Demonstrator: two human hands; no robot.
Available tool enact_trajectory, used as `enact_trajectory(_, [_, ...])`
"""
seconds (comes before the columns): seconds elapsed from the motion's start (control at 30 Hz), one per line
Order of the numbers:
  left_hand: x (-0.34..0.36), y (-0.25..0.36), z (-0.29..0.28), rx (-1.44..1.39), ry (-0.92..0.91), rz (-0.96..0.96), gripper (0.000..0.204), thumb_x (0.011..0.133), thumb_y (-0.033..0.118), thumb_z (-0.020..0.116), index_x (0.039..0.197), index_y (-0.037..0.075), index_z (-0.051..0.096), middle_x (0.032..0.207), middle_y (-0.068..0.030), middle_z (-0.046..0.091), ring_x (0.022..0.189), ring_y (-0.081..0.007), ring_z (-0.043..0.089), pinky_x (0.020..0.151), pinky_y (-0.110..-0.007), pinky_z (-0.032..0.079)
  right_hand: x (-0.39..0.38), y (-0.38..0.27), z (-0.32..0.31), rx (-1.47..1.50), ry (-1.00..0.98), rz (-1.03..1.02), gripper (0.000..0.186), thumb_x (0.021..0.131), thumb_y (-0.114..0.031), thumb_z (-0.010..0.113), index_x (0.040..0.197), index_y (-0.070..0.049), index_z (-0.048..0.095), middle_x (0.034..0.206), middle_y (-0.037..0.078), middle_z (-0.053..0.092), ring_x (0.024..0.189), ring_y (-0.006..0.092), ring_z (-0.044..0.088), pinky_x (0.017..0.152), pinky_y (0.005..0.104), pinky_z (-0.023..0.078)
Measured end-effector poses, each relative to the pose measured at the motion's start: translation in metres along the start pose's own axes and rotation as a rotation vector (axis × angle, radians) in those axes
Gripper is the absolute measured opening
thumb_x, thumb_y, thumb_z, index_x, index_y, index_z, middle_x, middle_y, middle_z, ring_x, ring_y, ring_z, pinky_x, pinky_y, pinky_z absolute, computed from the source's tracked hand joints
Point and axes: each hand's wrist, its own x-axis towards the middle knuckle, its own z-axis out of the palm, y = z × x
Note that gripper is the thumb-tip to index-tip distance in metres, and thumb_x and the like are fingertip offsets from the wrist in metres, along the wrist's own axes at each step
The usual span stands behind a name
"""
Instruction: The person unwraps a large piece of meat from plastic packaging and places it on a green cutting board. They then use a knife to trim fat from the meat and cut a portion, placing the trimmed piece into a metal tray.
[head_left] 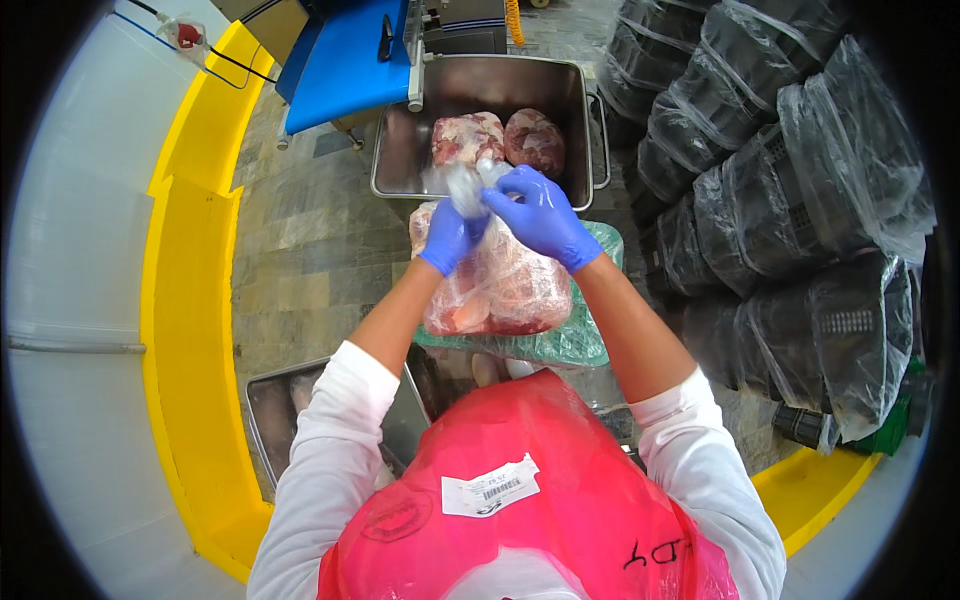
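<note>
A clear plastic bag with large pieces of raw meat in it lies in front of me on a stack wrapped in green-tinted film. My left hand, in a blue glove, is closed around the bag's gathered neck. Beside it my right hand, gloved alike, pinches the loose upper plastic. The bunched plastic is slightly blurred, and part of the left hand's fingers is hidden behind it.
Beyond the bag stands a steel bin holding pieces of meat. A blue conveyor is at the far left, a yellow barrier along the left. Stacked black crates in plastic fill the right. Another steel bin sits lower left.
</note>
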Motion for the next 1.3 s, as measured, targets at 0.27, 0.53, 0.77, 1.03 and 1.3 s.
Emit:
enact_trajectory(0.27, [0.054, -0.065, -0.078, 0.213, 0.153, -0.09, 0.026, 0.098, 0.022, 0.061, 0.102, 0.001, 0.076, 0.093, -0.0143, 0.075, 0.078, -0.0263, 0.069, 0.071, -0.042, 0.054, -0.152, 0.066, 0.022, -0.414, 0.021, 0.188, 0.052, 0.086, -0.038, 0.079, 0.131, -0.013, 0.068, 0.133, 0.019, 0.062, 0.121, 0.0419, 0.058, 0.103, 0.0519, 0.047])
enact_trajectory(0.53, [0.068, -0.041, -0.093, -0.535, 0.231, -0.518, 0.021, 0.094, 0.012, 0.064, 0.106, -0.001, 0.076, 0.094, -0.0072, 0.074, 0.081, -0.0165, 0.067, 0.072, -0.036, 0.054, -0.16, 0.097, 0.021, -0.604, -0.134, 0.143, 0.053, 0.09, -0.049, 0.073, 0.14, -0.035, 0.066, 0.159, 0.017, 0.045, 0.147, 0.0457, 0.037, 0.118, 0.0662, 0.025])
enact_trajectory(0.77, [-0.009, -0.048, -0.153, -0.74, 0.237, -0.597, 0.032, 0.096, 0.016, 0.067, 0.12, -0.005, 0.072, 0.108, -0.0104, 0.074, 0.093, -0.0207, 0.071, 0.081, -0.037, 0.058, -0.108, 0.117, -0.004, -0.692, -0.358, 0.08, 0.045, 0.092, -0.043, 0.071, 0.137, -0.047, 0.066, 0.157, 0.01, 0.048, 0.147, 0.042, 0.039, 0.119, 0.0667, 0.025])
enact_trajectory(1.03, [-0.13, -0.076, -0.159, -0.744, 0.27, -0.497, 0.032, 0.104, 0.014, 0.062, 0.128, -0.006, 0.067, 0.121, -0.0131, 0.072, 0.105, -0.0195, 0.07, 0.09, -0.035, 0.058, -0.058, 0.121, 0.001, -0.812, -0.467, -0.047, 0.043, 0.089, -0.038, 0.074, 0.131, -0.047, 0.07, 0.145, 0.008, 0.059, 0.139, 0.0393, 0.049, 0.115, 0.0629, 0.034])
enact_trajectory(1.3, [-0.189, -0.035, -0.14, -1.313, 0.45, -0.828, 0.034, 0.103, 0.017, 0.063, 0.133, 0.0, 0.064, 0.127, -0.0162, 0.07, 0.111, -0.0296, 0.071, 0.096, -0.044, 0.061, -0.005, 0.099, 0.08, -0.536, -0.26, -0.178, 0.045, 0.083, -0.038, 0.075, 0.119, -0.011, 0.069, 0.119, 0.02, 0.066, 0.11, 0.0408, 0.063, 0.096, 0.0508, 0.051])
